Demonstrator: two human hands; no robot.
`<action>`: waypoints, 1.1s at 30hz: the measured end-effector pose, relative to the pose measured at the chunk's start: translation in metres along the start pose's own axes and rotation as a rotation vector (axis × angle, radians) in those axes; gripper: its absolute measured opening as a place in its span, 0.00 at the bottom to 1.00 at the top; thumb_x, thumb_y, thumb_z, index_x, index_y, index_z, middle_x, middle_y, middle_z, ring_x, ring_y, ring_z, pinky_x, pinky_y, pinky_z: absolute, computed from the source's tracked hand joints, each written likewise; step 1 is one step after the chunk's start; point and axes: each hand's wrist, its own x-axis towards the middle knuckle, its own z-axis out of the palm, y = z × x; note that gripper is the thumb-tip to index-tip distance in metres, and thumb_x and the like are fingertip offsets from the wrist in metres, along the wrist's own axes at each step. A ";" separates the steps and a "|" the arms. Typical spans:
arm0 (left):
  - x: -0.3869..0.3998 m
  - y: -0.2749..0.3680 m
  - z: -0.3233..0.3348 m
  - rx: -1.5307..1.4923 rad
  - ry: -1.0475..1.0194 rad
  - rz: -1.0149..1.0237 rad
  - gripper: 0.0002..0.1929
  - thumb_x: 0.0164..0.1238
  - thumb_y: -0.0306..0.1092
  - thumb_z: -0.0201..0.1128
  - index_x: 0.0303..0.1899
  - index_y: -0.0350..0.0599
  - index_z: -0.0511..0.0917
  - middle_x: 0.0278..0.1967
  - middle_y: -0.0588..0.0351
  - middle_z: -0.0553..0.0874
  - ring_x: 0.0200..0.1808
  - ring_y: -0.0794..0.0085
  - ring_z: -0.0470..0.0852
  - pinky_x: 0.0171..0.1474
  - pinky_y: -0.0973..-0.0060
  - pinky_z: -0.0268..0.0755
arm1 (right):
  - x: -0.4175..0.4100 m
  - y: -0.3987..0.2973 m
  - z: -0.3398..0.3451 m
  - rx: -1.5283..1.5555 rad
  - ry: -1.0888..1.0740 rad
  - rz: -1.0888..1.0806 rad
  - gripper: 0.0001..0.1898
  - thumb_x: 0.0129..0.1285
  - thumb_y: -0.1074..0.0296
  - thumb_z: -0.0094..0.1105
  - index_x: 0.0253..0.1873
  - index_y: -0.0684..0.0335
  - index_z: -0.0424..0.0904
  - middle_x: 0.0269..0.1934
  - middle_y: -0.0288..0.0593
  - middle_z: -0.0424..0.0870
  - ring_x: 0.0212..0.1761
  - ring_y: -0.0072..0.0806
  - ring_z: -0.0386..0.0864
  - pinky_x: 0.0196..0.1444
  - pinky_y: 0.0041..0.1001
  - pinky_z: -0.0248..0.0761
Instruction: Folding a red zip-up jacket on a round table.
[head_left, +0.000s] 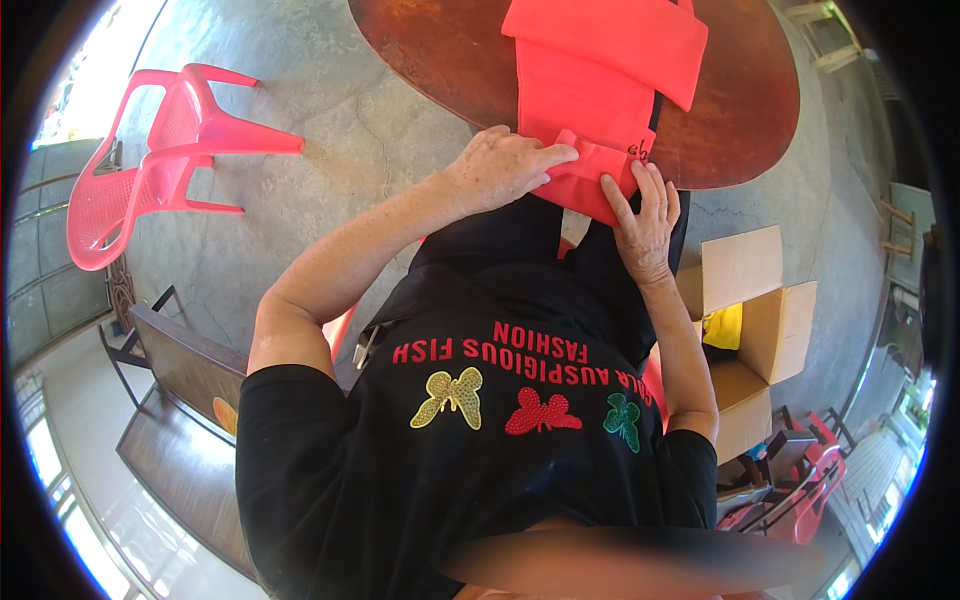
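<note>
A red cloth piece (589, 97), partly folded, lies on the round brown table (750, 127) and hangs over its near edge towards my lap. Its upper part is a loose flap, and a small folded band lies near its lower end. Dark writing shows beside that band. My left hand (499, 169) grips the left side of the cloth, with the index finger extended onto the band. On the right edge, my right hand (649, 214) has its fingers spread over the cloth near the writing. The cloth's underside is hidden.
To the left, a pink plastic armchair (169, 154) appears on the concrete floor (337, 82). Behind it is a dark wooden bench (187, 450). At my right, an open cardboard box (787, 330) holds something yellow (722, 330). More red chairs (814, 480) are farther back.
</note>
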 end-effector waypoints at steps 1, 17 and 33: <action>0.000 0.000 0.002 0.113 -0.016 0.023 0.26 0.64 0.36 0.69 0.63 0.59 0.75 0.38 0.54 0.86 0.38 0.58 0.87 0.45 0.63 0.78 | 0.000 0.001 0.001 0.000 -0.001 -0.001 0.37 0.52 0.75 0.68 0.68 0.37 0.75 0.69 0.47 0.70 0.74 0.45 0.66 0.73 0.52 0.55; 0.015 -0.052 0.004 0.295 0.103 0.546 0.34 0.60 0.35 0.69 0.71 0.55 0.70 0.71 0.62 0.75 0.72 0.71 0.72 0.74 0.59 0.58 | 0.063 0.030 -0.030 0.537 -0.115 -0.058 0.10 0.61 0.69 0.63 0.47 0.57 0.80 0.55 0.42 0.86 0.62 0.42 0.80 0.73 0.46 0.55; 0.080 -0.037 -0.020 -0.605 0.326 -0.438 0.26 0.66 0.44 0.67 0.61 0.39 0.75 0.48 0.40 0.87 0.55 0.47 0.84 0.58 0.57 0.75 | 0.111 0.029 0.004 0.926 0.158 0.685 0.34 0.61 0.73 0.66 0.72 0.59 0.66 0.61 0.55 0.80 0.61 0.44 0.82 0.62 0.37 0.74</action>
